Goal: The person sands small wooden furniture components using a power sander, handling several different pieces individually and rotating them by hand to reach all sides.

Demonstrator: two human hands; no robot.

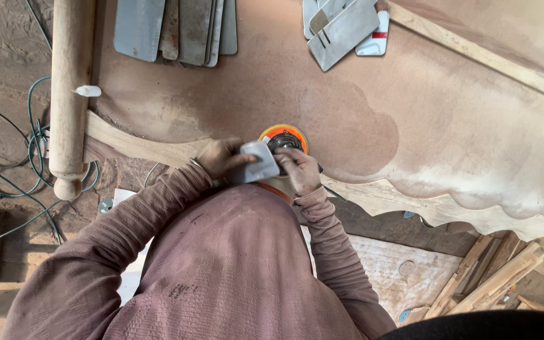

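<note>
A sander [278, 151] with a round orange pad is held at the near edge of a large wooden panel [410, 126], just in front of the person's chest. The left hand [221, 157] is closed around the grey body of the sander, fingers wrapped over its top; the right hand [298, 169] is clamped on the dark part beside the orange pad. The tool is judged to be fairly light but lively, stiff in the body, with a pad that grabs if tilted, so it is best gripped as shown, from above with both hands, the pad kept flat.

The panel is judged heavy and rigid. Its surface is dusted in fine reddish powder, with a darker, cleaner patch around the sander, and its near edge is cut in scallops. It is likely slippery with dust.

A turned wooden post [70, 94] stands along the left end of the panel. Flat grey metal plates [177, 28] are stacked at the far side, and more plates [344, 25] are scattered to their right. Green cable [33, 135] is looped on the dusty floor [1, 50] to the left. Offcuts of wood [492, 277] are piled at the lower right, beside a board [391, 264] lying under the panel's edge.
</note>
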